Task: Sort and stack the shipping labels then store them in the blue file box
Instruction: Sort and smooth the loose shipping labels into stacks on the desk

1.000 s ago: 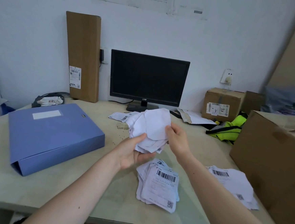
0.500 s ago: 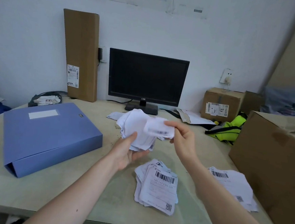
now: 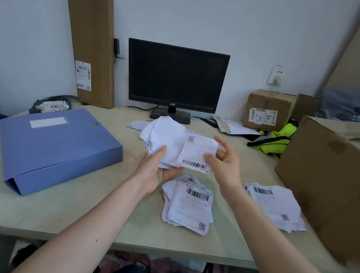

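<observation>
A: Two sorted stacks are seen on the table (image 3: 60, 217): a middle stack (image 3: 191, 204) just below the hands and a right stack (image 3: 275, 204) beside the large carton (image 3: 332, 180). Where are the remaining labels held?

B: A crumpled, unsorted bundle (image 3: 163, 139) is gripped in the left hand (image 3: 154, 173), with the thumb on top and the fingers curled underneath. A single label (image 3: 197, 152), printed side toward the camera, is pinched near its right edge by the right hand (image 3: 224, 163). The thumb is laid in front, and the upper fingers are spread loosely. The label's left part is overlapped with the bundle.

A: And the blue file box (image 3: 53, 148)?

B: It is laid flat and closed at the left of the table, well apart from both stacks. Whether anything is inside cannot be told.

A: How is this step best done?

B: The label should be drawn fully clear of the bundle before it is read, so that no second sheet is dragged along. Its print should be compared with the top sheet of each stack. It should then be laid face up, barcode at the matching end, with the edges squared. The bundle should be held firmly but not crushed further, since creased paper is likely to stack badly.
</observation>
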